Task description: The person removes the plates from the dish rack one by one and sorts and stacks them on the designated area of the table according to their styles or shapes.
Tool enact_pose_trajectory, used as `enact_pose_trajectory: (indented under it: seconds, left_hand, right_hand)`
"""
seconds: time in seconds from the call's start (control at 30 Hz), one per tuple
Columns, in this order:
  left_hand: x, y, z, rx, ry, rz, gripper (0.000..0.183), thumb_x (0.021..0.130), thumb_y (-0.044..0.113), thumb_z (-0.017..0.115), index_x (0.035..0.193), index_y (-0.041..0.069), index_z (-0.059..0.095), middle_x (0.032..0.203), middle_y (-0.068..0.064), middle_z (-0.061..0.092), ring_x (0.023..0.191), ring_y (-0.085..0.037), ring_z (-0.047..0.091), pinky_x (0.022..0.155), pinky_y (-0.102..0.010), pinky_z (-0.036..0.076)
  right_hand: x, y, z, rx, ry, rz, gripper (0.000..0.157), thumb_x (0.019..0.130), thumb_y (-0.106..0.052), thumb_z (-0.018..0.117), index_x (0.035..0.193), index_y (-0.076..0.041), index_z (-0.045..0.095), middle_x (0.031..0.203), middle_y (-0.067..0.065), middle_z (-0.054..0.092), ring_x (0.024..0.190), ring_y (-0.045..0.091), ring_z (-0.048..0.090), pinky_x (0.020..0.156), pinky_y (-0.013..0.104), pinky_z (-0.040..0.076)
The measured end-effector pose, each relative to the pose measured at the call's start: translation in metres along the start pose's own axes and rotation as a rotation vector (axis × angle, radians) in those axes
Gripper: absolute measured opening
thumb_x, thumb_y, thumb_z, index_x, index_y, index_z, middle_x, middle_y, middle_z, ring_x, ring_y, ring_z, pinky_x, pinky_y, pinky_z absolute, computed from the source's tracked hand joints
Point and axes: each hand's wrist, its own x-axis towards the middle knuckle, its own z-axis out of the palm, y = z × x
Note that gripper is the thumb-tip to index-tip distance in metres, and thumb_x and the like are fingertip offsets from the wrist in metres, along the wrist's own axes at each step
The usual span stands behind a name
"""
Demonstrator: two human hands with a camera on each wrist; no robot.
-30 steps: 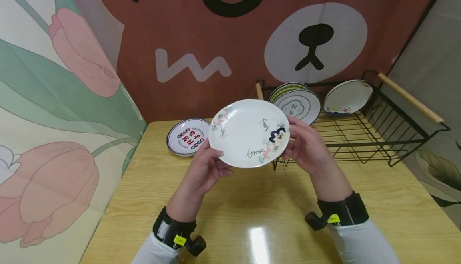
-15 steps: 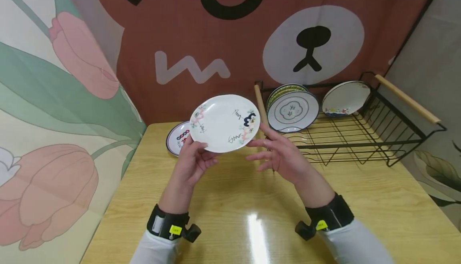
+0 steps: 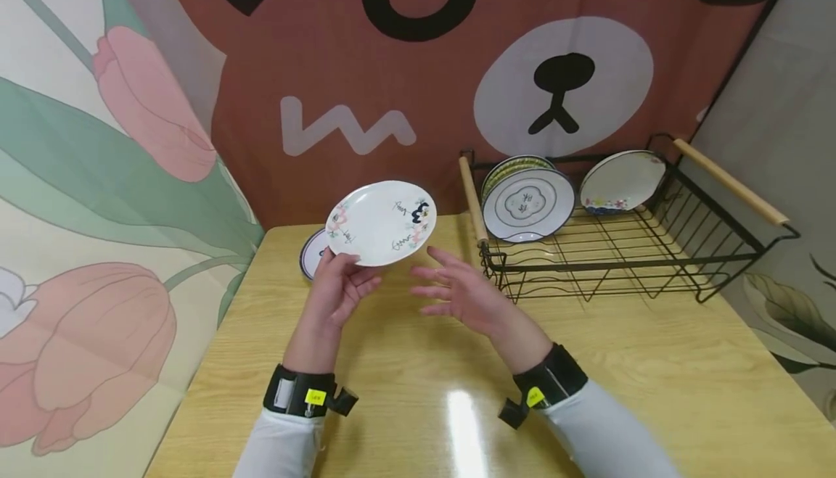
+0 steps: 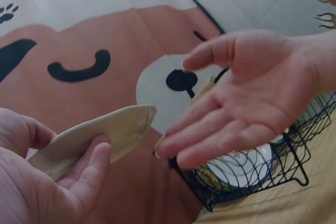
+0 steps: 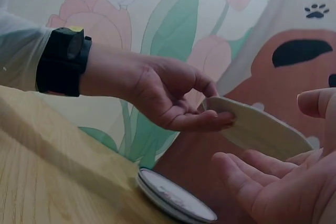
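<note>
Plate, white with flower sprays and dark lettering (image 3: pixel 381 223), is up in the air left of the wire rack (image 3: pixel 620 265), well apart from it. The person's left hand (image 3: pixel 336 289) pinches its near edge, thumb above and fingers beneath, and bears it alone. The right hand (image 3: pixel 466 293) hangs just short of the rack's left end, fingers spread, palm bare, apparently clear of the plate. From where I stand, the lifting is done and the setting down is left. Farther left of the rack, partly screened by the raised plate, a blue-rimmed plate (image 3: pixel 312 254) lies on the tabletop (image 3: pixel 405 362); side-on it looks like more than one, stacked. Inside the rack, at its left end, an emblem plate (image 3: pixel 529 206) leans before green-patterned ware (image 3: pixel 512 166), and a flowered white dish (image 3: pixel 620 180) leans at the right rear. With crockery both inside the rack and left of it, I'd judge the shifting about partway through; the overlapping rims keep me from an exact count. Behind the rack hangs a bear-printed backdrop (image 3: pixel 418 72).
</note>
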Motion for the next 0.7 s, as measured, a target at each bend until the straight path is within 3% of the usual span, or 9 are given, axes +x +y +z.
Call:
enact_pose_trajectory:
  seconds: [0.17, 0.33, 0.5, 0.7]
  left_hand:
    - [0.008, -0.003, -0.010, -0.032, 0.029, -0.018, 0.052, 0.102, 0.005, 0.039, 0.151, 0.020, 0.033, 0.094, -0.009, 0.079, 0.085, -0.022, 0.079, 0.071, -0.034, 0.065]
    - [0.019, -0.007, -0.023, -0.016, 0.091, -0.045, 0.056, 0.102, 0.006, 0.041, 0.153, 0.023, 0.030, 0.090, -0.009, 0.078, 0.083, -0.022, 0.079, 0.069, -0.034, 0.065]
    - [0.028, -0.013, -0.040, -0.005, 0.159, -0.080, 0.061, 0.102, 0.006, 0.041, 0.157, 0.026, 0.024, 0.091, -0.008, 0.077, 0.087, -0.023, 0.079, 0.068, -0.033, 0.064]
    - [0.037, -0.023, -0.057, 0.002, 0.226, -0.107, 0.062, 0.103, 0.007, 0.041, 0.158, 0.025, 0.018, 0.093, -0.008, 0.077, 0.088, -0.023, 0.079, 0.071, -0.033, 0.065]
  right_hand:
    - [0.018, 0.013, -0.002, 0.072, 0.087, 0.043, 0.063, 0.109, -0.028, 0.038, 0.166, -0.015, 0.013, 0.164, 0.024, 0.034, 0.145, 0.048, 0.042, 0.111, 0.054, 0.048]
    - [0.037, 0.027, 0.000, 0.119, 0.144, 0.058, 0.063, 0.109, -0.029, 0.039, 0.165, -0.013, 0.014, 0.163, 0.027, 0.034, 0.147, 0.049, 0.040, 0.114, 0.053, 0.045]
    - [0.053, 0.046, 0.005, 0.165, 0.174, 0.095, 0.065, 0.109, -0.032, 0.041, 0.165, -0.012, 0.013, 0.162, 0.028, 0.035, 0.147, 0.050, 0.039, 0.120, 0.060, 0.035]
    - [0.064, 0.066, 0.007, 0.174, 0.217, 0.130, 0.069, 0.108, -0.032, 0.043, 0.164, -0.008, 0.013, 0.160, 0.029, 0.038, 0.146, 0.051, 0.040, 0.118, 0.061, 0.038]
